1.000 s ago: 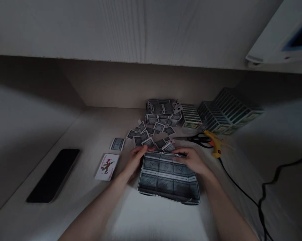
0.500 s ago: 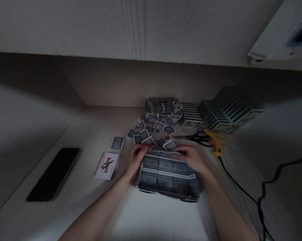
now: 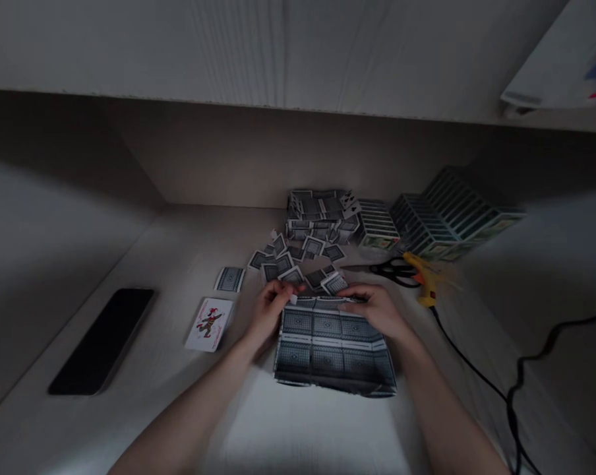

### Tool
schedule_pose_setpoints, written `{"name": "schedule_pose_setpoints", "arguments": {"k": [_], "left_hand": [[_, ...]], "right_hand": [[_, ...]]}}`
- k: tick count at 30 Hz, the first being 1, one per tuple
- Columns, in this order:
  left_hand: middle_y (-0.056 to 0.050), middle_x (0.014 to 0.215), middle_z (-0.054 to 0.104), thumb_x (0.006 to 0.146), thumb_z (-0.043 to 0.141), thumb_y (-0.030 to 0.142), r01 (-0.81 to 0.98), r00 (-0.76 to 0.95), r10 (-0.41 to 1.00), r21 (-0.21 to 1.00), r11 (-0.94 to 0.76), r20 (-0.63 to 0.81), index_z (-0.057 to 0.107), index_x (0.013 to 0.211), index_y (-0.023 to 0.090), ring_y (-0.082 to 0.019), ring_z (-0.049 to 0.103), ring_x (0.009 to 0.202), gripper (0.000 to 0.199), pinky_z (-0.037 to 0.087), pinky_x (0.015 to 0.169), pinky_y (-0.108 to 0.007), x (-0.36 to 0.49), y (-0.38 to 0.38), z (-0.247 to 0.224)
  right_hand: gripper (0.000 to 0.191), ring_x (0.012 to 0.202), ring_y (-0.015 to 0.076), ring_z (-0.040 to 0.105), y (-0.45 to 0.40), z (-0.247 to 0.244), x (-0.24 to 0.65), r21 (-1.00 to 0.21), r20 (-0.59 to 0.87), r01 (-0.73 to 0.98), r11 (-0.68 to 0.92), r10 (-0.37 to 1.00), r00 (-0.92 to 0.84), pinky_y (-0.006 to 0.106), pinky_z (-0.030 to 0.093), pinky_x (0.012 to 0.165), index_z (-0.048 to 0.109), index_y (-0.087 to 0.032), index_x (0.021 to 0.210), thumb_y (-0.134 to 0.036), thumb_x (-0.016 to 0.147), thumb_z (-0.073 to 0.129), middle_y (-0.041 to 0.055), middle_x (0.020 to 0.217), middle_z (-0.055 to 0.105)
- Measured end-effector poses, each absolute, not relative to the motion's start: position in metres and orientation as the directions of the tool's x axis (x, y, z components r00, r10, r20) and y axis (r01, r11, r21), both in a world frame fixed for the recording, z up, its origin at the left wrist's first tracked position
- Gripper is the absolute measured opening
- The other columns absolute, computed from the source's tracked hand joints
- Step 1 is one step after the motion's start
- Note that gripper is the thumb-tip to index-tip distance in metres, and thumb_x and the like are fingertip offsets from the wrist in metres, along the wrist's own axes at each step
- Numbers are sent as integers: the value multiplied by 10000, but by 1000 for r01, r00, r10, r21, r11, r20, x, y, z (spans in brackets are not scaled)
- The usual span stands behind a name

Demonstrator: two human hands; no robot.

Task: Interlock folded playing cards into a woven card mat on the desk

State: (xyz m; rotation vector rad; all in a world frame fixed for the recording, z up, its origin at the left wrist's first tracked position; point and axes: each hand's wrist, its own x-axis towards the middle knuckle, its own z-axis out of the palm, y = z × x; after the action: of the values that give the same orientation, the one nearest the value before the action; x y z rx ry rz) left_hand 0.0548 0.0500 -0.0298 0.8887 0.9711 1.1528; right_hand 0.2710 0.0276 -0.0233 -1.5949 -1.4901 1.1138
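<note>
A box made of playing cards (image 3: 327, 359), their patterned backs showing, sits between my hands in the middle of the surface. My left hand (image 3: 271, 310) grips its far left corner, and a small white bit shows by the thumb tip. On the far right edge, my right hand (image 3: 374, 309) is closed with the thumb on the near side and the fingers behind. Just beyond the far edge lie several cut card pieces (image 3: 284, 264). To the left are a joker card (image 3: 209, 324) on a small stack and a curved card piece (image 3: 229, 279).
A black phone (image 3: 103, 342) lies at the left. Behind stand another card structure (image 3: 320, 214) and several stacked card packs (image 3: 377, 224). Black scissors (image 3: 395, 270) and a yellow glue gun (image 3: 426, 280) with a black cable (image 3: 469, 363) lie right. A shelf board (image 3: 278, 59) overhangs.
My left fingers have shifted slightly at the box corner, and a small white bit now shows at the thumb. The box's near edge has tilted a little. The view has moved slightly.
</note>
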Motion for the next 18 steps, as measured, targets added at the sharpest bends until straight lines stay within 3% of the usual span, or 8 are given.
{"name": "schedule_pose_setpoints", "arguments": {"k": [11, 18], "left_hand": [[21, 646, 586, 614, 641, 410, -317, 135, 975, 925, 209, -174, 423, 564, 182, -175, 608, 736, 319, 418, 625, -249, 54, 49, -29], [-8, 894, 679, 677, 593, 324, 14, 288, 956, 998, 60, -62, 665, 822, 204, -191, 592, 840, 201, 420, 706, -250, 32, 49, -14]], "right_hand": [[240, 788, 195, 617, 27, -22, 271, -905, -147, 408, -121, 989, -33, 301, 453, 726, 700, -183, 808, -302, 602, 674, 33, 836, 689], [211, 840, 210, 618, 27, -24, 271, -899, -102, 430, -77, 994, -37, 317, 450, 776, 698, -194, 809, -301, 629, 668, 44, 882, 690]]}}
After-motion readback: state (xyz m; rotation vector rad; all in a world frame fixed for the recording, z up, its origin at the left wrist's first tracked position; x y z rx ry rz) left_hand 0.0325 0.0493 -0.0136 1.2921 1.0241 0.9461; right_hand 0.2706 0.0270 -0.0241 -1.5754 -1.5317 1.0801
